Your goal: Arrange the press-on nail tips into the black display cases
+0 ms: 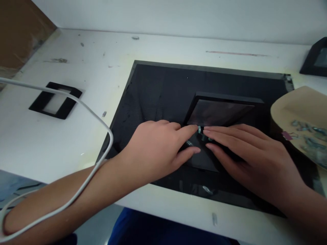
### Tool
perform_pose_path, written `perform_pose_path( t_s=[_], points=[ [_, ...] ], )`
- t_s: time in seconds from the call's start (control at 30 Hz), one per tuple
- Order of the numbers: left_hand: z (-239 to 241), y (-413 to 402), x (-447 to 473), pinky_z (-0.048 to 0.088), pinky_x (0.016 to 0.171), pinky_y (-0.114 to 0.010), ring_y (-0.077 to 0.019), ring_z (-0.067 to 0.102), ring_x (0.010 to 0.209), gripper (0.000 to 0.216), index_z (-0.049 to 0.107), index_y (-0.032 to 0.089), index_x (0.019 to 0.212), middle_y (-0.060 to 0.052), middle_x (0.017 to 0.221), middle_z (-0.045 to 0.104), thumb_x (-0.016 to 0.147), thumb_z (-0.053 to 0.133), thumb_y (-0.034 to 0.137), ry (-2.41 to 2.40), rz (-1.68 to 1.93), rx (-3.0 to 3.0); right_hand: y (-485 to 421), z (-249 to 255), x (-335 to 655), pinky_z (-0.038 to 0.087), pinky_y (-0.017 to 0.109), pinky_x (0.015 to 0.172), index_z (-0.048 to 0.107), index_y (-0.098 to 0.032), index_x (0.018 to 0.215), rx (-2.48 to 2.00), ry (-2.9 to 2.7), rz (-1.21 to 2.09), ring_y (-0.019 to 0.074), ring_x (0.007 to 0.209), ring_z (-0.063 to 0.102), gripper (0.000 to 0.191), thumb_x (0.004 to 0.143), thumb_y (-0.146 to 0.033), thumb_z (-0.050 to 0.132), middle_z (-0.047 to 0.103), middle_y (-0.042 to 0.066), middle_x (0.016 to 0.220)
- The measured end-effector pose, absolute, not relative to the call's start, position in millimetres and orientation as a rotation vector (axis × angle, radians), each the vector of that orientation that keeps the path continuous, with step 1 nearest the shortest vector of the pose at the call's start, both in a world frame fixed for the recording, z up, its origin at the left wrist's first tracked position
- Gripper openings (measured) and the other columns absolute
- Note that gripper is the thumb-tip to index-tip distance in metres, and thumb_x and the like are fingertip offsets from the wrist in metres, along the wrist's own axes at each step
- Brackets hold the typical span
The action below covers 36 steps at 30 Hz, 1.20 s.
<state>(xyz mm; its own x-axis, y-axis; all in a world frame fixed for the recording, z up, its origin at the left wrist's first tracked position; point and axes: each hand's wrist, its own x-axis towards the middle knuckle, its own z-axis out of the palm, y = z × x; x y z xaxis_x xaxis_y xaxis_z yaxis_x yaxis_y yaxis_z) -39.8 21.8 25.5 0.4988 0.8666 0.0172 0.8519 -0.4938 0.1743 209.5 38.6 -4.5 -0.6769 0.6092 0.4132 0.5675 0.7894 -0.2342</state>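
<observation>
My left hand reaches over a black mat, its index finger and thumb apart and its other fingers bent. The index fingertip touches or nearly touches small greenish, shiny pieces; their exact kind is too small to tell. From the other side comes my right hand, fingers stretched out side by side, thumb apart below. Its fingertips are at the same pieces. Just beyond the hands, a black frame with a grey glossy pane stands tilted. A clear elongated piece lies near my left thumb. My right hand partly hides the dark panel below.
The black mat covers part of the white table. An open-topped beige container with shiny small pieces stands at right, a pink clip on its rim. Another black frame lies left. A white cable crosses my left forearm.
</observation>
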Motion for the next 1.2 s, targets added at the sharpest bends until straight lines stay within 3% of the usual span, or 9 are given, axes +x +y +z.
perform_pose_path(
  t_s=[0.23, 0.37, 0.63, 0.9, 1.03, 1.2],
  points=[
    [21.0, 22.8, -37.9, 0.035, 0.054, -0.034, -0.0265, 0.078, 0.081, 0.032, 0.076, 0.031, 0.13, 0.003, 0.086, 0.077, 0.106, 0.064, 0.047, 1.517, 0.237, 2.609, 37.4, -4.8, 210.5, 0.065, 0.041, 0.088, 0.071, -0.014, 0.13, -0.915, -2.468, 0.185, 0.026, 0.099, 0.078, 0.031, 0.099, -0.015, 0.071, 0.084, 0.01, 0.115],
    [19.2, 21.4, -37.5, 0.038, 0.055, -0.035, -0.0254, 0.077, 0.079, 0.028, 0.079, 0.03, 0.124, 0.004, 0.084, 0.076, 0.105, 0.064, 0.044, 1.521, 0.293, 2.624, 38.3, -5.7, 207.0, 0.064, 0.042, 0.092, 0.068, -0.013, 0.138, -0.891, -2.477, 0.177, 0.0264, 0.101, 0.076, 0.039, 0.099, -0.013, 0.069, 0.082, 0.011, 0.126],
    [19.7, 20.4, -37.2, 0.034, 0.053, -0.032, -0.0208, 0.074, 0.077, 0.019, 0.083, 0.03, 0.092, 0.006, 0.081, 0.074, 0.102, 0.067, 0.032, 1.541, 0.377, 2.57, 38.5, -5.9, 202.6, 0.064, 0.043, 0.082, 0.072, -0.012, 0.134, -0.81, -2.553, 0.092, 0.0279, 0.095, 0.068, 0.035, 0.1, -0.016, 0.07, 0.082, 0.008, 0.129],
    [23.0, 19.8, -35.4, 0.042, 0.055, -0.033, -0.0196, 0.077, 0.085, 0.021, 0.082, 0.024, 0.094, 0.003, 0.092, 0.076, 0.104, 0.065, 0.028, 1.505, 0.449, 2.571, 37.5, -3.2, 203.5, 0.066, 0.045, 0.087, 0.074, -0.012, 0.129, -0.749, -2.554, 0.092, 0.028, 0.097, 0.075, 0.032, 0.097, -0.014, 0.071, 0.083, 0.011, 0.124],
    [36.7, 22.9, -39.3, 0.054, 0.069, -0.027, -0.0135, 0.075, 0.092, 0.011, 0.08, 0.026, 0.101, 0.005, 0.1, 0.079, 0.103, 0.07, 0.025, 1.478, 0.739, 2.31, 34.7, -1.4, 205.8, 0.067, 0.048, 0.087, 0.07, -0.012, 0.136, -0.792, -2.552, 0.057, 0.0309, 0.098, 0.078, 0.041, 0.096, -0.017, 0.074, 0.082, 0.015, 0.126],
    [46.6, 20.2, -33.3, 0.055, 0.06, -0.02, -0.007, 0.066, 0.067, 0.008, 0.078, 0.024, 0.089, 0.007, 0.083, 0.078, 0.096, 0.082, 0.025, 1.331, 1.063, 1.833, 28.0, 4.0, 209.6, 0.066, 0.043, 0.089, 0.068, -0.022, 0.137, -0.912, -2.403, 0.162, 0.0268, 0.098, 0.079, 0.042, 0.096, -0.014, 0.073, 0.081, 0.011, 0.125]
  ],
)
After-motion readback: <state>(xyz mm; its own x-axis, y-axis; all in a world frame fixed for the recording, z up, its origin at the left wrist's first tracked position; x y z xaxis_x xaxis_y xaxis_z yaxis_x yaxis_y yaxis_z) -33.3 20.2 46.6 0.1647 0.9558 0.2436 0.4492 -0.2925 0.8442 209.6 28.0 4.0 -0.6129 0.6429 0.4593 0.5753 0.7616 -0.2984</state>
